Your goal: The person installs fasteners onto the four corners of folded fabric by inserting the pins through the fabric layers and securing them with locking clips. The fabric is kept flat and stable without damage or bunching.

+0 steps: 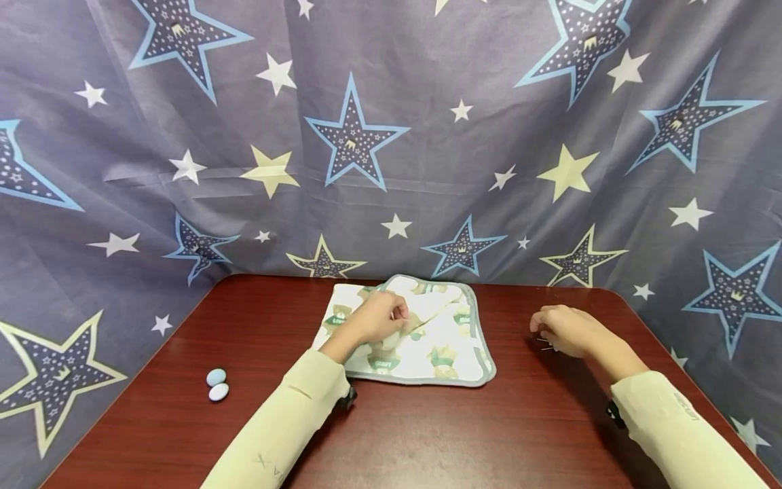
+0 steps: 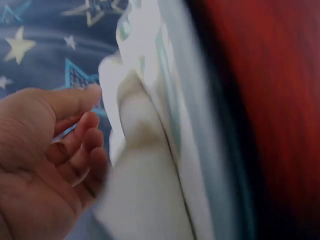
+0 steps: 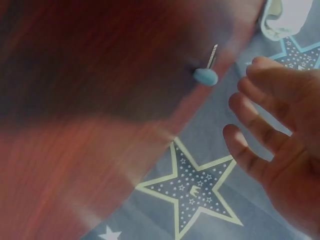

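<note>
"Where does the cloth lie?"

"Towards the far side of the counter, bear print up, with grey-blue trim round its border. A slanting edge crosses its top, so it looks layered."

"And the left hand?"

"Over the cloth, fingers loosely bent, gripping nothing that I can see. Whether a fingertip brushes the fabric, I can't tell."

"The right hand?"

"Off to the right of the cloth, fingers half curled and relaxed, nothing in its grasp. Near it, also right of the cloth, lies a small pin with a blue head and a thin metal shank (the head view shows only slivers of metal below the fingers)."

"Anything on the other side?"

"Well left of the cloth, a pale blue oval and a white oval sit side by side."

"How would the cloth handle?"

"Light and soft, I'd judge, perhaps slightly padded, and it would sag if lifted by one corner. I'd pinch the trim at two corners, or just the upper layer at that slanting edge, so the layer beneath isn't dragged along."

"And the pin?"

"Light and stiff, the head probably slick. I'd take the blue head between thumb and forefinger, keeping skin off the metal end, which may be sharp."
</note>
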Available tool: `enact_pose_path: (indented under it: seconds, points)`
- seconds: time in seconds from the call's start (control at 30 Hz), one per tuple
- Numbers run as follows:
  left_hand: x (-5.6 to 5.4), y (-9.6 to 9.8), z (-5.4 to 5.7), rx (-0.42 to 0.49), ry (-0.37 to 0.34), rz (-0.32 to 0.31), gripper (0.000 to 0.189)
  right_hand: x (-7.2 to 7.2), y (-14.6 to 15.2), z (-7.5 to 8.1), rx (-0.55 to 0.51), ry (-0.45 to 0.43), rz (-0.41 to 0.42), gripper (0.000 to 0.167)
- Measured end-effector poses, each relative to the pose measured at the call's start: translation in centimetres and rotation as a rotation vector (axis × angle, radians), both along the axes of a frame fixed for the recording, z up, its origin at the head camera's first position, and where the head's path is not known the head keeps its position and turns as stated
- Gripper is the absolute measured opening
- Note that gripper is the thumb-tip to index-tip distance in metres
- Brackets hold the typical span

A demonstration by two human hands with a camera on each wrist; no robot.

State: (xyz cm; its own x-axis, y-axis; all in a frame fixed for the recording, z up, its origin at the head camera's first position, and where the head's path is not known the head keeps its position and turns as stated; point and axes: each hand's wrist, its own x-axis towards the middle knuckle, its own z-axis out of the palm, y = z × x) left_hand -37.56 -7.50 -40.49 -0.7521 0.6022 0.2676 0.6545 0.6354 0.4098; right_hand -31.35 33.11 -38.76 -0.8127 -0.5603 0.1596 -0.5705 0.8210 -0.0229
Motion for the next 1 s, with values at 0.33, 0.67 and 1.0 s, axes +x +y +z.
enact_pose_path:
  seconds: [0.33, 0.67, 1.0]
  points:
    - [3.7, 2.3, 0.3, -0.218, -0.075, -0.23, 0.013, 0.5, 0.9, -0.2, 0.021, 0.045, 0.026, 0.028]
    - [5.9, 3.8, 0.3, -0.395, -0.099, -0.196, 0.033, 0.5, 1.3, -0.6, 0.051, -0.008, 0.0, 0.033]
    - [7.0, 4.5, 0.7, -0.503, 0.04, -0.187, 0.009, 0.2, 1.2, -1.1, 0.063, -0.021, -0.011, 0.032]
